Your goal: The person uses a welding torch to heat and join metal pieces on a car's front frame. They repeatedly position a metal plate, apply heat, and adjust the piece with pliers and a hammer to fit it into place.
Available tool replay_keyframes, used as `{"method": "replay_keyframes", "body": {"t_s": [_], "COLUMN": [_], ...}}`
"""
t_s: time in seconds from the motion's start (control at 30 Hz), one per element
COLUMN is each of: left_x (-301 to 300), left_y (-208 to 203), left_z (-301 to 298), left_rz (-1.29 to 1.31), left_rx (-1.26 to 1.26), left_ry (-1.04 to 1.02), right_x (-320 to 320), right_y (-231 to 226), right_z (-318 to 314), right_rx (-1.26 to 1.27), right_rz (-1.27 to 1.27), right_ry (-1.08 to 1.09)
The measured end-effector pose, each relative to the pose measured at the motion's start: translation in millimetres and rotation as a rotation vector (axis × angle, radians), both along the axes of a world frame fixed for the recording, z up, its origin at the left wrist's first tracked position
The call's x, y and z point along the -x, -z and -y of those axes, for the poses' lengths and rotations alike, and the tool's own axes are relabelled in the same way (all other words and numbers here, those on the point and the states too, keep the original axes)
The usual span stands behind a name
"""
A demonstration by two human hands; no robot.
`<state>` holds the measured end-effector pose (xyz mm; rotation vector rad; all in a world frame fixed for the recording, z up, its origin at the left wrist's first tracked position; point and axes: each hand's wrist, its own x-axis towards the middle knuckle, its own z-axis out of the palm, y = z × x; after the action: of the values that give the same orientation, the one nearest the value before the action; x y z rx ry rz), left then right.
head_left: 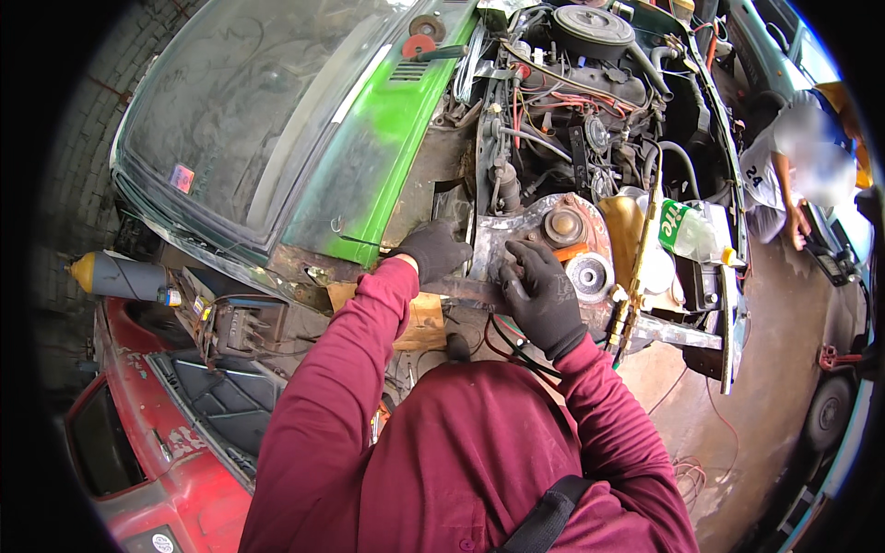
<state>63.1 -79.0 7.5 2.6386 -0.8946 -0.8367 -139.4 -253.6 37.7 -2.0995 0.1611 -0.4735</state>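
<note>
I stand at the side of a partly stripped car with its engine bay exposed. My left hand (433, 252), in a dark glove, is closed at the bare metal edge beside the green cowl panel (373, 180); what its fingers hold is hidden. Just right of it, my right hand (540, 297), gloved too, has its fingers curled in against the grey inner fender metal (490, 247). Anything inside that grip is too small to make out. By the right fingers sit the rusty strut tower (564, 221), an orange object (570, 251) and a round grey disc (589, 276).
A brass gas torch (636, 286) and a green-labelled plastic bottle (687, 230) rest on the right. The engine's air cleaner (593, 29) stands beyond. A red-disc grinder (419, 46) lies on the cowl. Hoses (530, 355) hang below my right hand. Another person (784, 175) holds a dark object.
</note>
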Motion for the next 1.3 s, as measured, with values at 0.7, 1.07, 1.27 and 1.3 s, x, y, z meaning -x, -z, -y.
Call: {"method": "replay_keyframes", "body": {"t_s": [0.7, 1.07, 1.27, 1.3], "left_x": [-27, -10, -27, -25], "left_y": [5, 18, 8, 4], "left_z": [6, 6, 11, 12], "left_rz": [0.472, 0.16, 0.135, 0.161], "left_rx": [-0.073, 0.031, 0.294, 0.324], "left_ry": [0.585, -0.197, -0.377, -0.401], "right_x": [4, 5, 5, 4], "right_y": [7, 0, -1, -1], "right_z": [4, 1, 1, 0], "right_rx": [0.078, 0.052, 0.097, 0.078], "right_rz": [0.054, 0.027, 0.026, 0.033], "right_ry": [-0.031, -0.015, -0.02, -0.023]}}
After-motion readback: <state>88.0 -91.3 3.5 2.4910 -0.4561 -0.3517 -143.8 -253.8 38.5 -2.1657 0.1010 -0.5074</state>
